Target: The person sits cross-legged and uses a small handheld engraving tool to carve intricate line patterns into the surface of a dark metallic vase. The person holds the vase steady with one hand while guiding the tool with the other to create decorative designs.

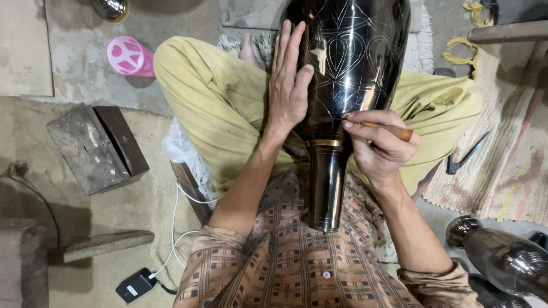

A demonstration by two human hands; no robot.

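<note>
Your left hand [290, 80] lies flat and unclenched against the black engraved vase [348, 74] resting across your lap, steadying it, while your right hand [377, 142] pinches a wooden-handled engraving tool [388, 129] against its shoulder, above the brass band [326, 143].

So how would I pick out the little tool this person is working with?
Find the big glossy black vase lying across the lap. Where its body narrows, the right hand pinches a thin wooden-handled tool, tip against the surface. Nothing else nearby is pencil-slim and orange-brown.
</note>
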